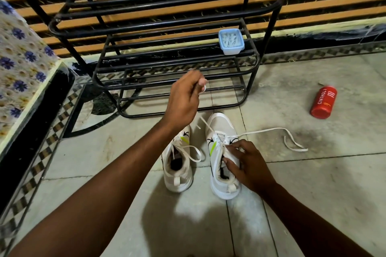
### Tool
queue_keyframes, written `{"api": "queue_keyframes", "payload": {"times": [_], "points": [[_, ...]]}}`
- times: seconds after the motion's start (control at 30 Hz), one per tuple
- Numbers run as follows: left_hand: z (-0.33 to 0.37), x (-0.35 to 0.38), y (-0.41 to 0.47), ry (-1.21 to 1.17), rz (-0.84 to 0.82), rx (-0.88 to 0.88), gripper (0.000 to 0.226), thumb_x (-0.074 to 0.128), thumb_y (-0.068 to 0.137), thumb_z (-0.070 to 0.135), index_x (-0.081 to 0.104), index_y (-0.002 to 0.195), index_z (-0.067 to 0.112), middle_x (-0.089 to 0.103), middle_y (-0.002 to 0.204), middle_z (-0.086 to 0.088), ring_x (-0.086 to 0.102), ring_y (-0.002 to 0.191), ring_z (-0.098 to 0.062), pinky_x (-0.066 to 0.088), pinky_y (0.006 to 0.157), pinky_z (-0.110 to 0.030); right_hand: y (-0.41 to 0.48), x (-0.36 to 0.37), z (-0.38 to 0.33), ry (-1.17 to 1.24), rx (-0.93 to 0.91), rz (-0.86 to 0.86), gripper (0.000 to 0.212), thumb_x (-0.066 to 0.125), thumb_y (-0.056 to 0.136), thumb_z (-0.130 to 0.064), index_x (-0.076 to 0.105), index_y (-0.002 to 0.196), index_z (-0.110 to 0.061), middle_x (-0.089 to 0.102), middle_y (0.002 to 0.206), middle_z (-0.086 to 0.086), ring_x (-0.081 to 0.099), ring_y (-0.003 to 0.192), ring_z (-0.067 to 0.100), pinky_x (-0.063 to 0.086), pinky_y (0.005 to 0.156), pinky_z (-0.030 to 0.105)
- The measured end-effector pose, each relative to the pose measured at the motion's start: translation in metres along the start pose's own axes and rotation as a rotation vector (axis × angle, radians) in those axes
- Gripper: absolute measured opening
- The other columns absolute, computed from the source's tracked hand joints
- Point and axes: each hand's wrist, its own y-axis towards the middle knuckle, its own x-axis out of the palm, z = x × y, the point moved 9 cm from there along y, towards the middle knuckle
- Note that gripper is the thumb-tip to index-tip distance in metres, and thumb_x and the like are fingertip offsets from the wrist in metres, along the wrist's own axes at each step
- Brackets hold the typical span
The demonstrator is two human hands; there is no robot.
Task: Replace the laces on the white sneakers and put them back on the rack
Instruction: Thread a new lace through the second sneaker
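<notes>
We grip the right sneaker (221, 123) on the floor (313, 194), right hand (248, 165) curled at its collar; left hand (183, 100) pinches the lace (206, 125), raised taut. Risk: overpulling may draw the trailing end through its eyelet. Rack (167, 27) just beyond

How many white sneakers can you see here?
2. The left sneaker stands on the floor before the rack, its toe hidden behind the left hand, which pinches a lace; the right sneaker stands beside it, gripped by the right hand.
</notes>
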Motion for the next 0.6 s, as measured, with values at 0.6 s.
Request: {"api": "queue_keyframes", "payload": {"times": [0.6], "points": [[0.015,0.003,-0.002,0.060,-0.091,-0.088,0.025,0.062,0.102,0.030,0.074,0.086,0.015,0.063,0.066,0.008,0.056,0.059,-0.006,0.038,0.056,-0.018,0.048,-0.024,0.068,-0.298,0.485,-0.157,0.070,0.060,0.068,-0.004,0.050,0.136,-0.014,0.047,0.134,0.009,0.036,0.130,0.033,0.045,0.095,0.051]]}}
